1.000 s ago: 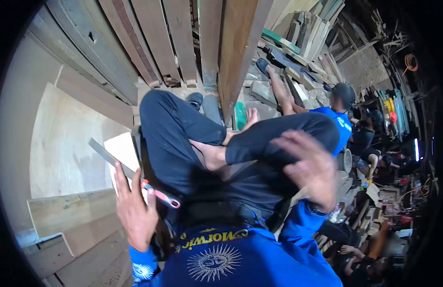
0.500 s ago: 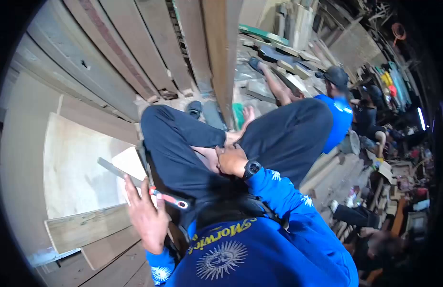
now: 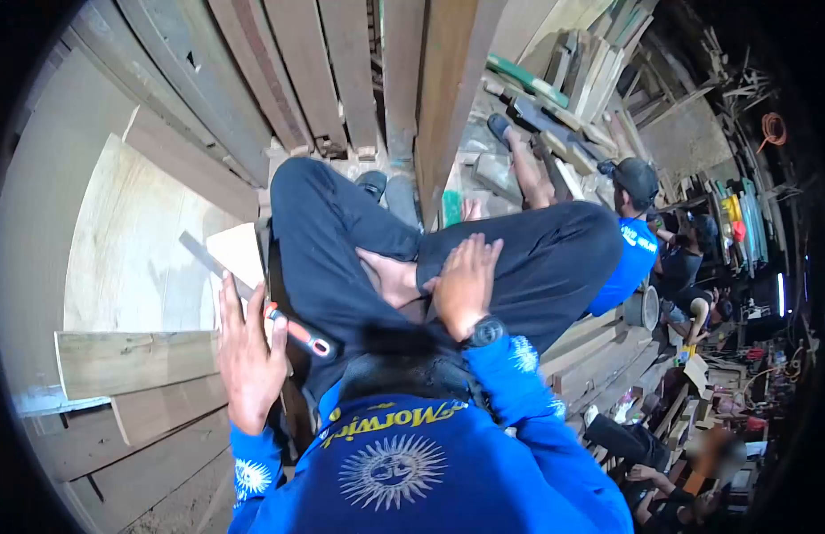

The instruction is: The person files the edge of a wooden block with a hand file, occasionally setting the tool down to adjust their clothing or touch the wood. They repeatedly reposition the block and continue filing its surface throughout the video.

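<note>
My left hand (image 3: 252, 354) lies flat with its fingers stretched out over a flat-bladed tool. The tool's red and grey handle (image 3: 298, 331) sticks out to the right, with a hole at its end. Its straight metal blade (image 3: 203, 254) reaches up and left past my fingertips. Beside the blade is a pale, angular wood offcut (image 3: 237, 252). My right hand (image 3: 467, 283), below a black watch (image 3: 487, 332), rests open on my dark trousers (image 3: 528, 249) near my ankle, fingers apart. My bare foot (image 3: 394, 278) is tucked between my crossed legs.
A pale board (image 3: 132, 240) and loose planks (image 3: 136, 360) lie at my left. Upright timber planks (image 3: 288, 71) stand ahead, with a thick post (image 3: 452, 98). A person in blue (image 3: 630, 254) sits at the right, near a bucket (image 3: 642, 308) and stacked wood; other people are farther right.
My right hand has moved from beside my foot, where its fingers were curled, onto my trouser leg and spread open. My left hand stays over the tool. The view has shifted slightly.
</note>
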